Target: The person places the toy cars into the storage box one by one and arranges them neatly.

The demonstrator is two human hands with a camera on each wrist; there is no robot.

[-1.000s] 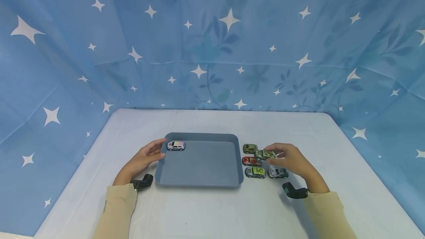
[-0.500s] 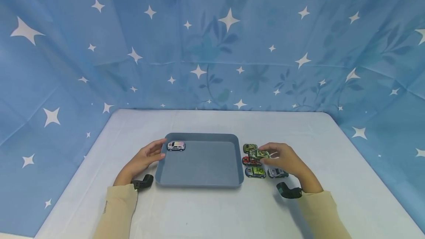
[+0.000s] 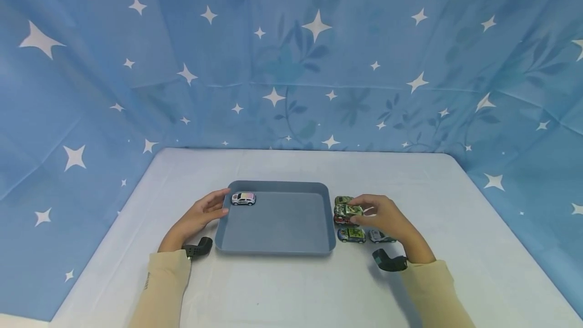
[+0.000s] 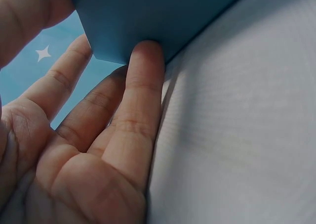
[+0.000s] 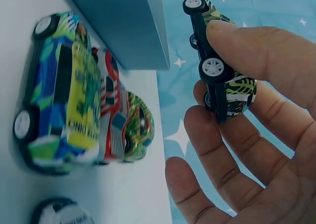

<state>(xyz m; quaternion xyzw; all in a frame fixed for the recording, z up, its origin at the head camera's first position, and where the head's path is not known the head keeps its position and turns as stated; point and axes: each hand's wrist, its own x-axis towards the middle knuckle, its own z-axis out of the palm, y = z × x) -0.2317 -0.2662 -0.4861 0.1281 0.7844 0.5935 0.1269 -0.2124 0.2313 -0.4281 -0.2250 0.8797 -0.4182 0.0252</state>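
Note:
My right hand [image 3: 380, 212] pinches a green camouflage toy car [image 3: 348, 210] between thumb and fingers. In the right wrist view that toy car [image 5: 222, 61] is raised and tilted, its dark underside and white wheels showing. Beneath it in the head view, a red toy car [image 3: 342, 221] is partly covered. My left hand [image 3: 202, 215] rests against the left side of a blue-grey tray [image 3: 275, 253]. Close up in the left wrist view, the loosely extended fingers [image 4: 143, 80] touch the tray's outer wall [image 4: 118, 23]. A white toy car [image 3: 243, 199] stands in the tray's far left corner.
Right of the tray stand a yellow-and-blue toy car [image 3: 351, 235], a silver-grey toy car [image 3: 380, 237] and another camouflage toy car [image 3: 342, 200], partly hidden. A white cloth covers the table [image 3: 282, 287]. Behind it hangs a blue curtain [image 3: 227, 54] with white stars.
My right hand has carried the green camouflage car leftward, from beside the other cars to over the red one, close to the tray's right rim. The left hand has stayed at the tray.

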